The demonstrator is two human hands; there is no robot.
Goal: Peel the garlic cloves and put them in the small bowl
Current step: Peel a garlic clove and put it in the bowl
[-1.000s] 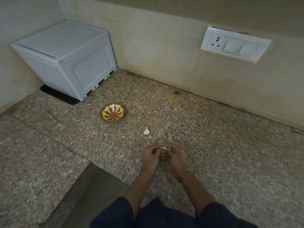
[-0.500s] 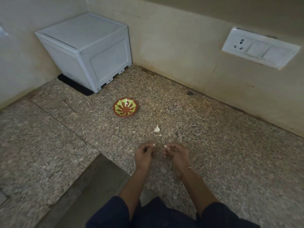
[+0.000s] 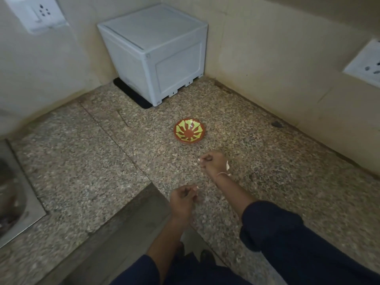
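A speckled grey-brown granite surface (image 3: 82, 161) meets dim beige tiled walls (image 3: 267, 48) in a corner, where a white plastic box (image 3: 156, 50) sits on a black mat (image 3: 131, 93). White socket plates (image 3: 39, 13) flank it; a steel sink (image 3: 12, 194) edges in at left.

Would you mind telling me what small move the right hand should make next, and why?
Probably carry the right hand forward and slightly left until it is over the small bowl, then release. Its curled fingers seem to pinch a small white piece, likely a peeled clove. The bowl looks empty and lies just beyond the hand, apart from it.
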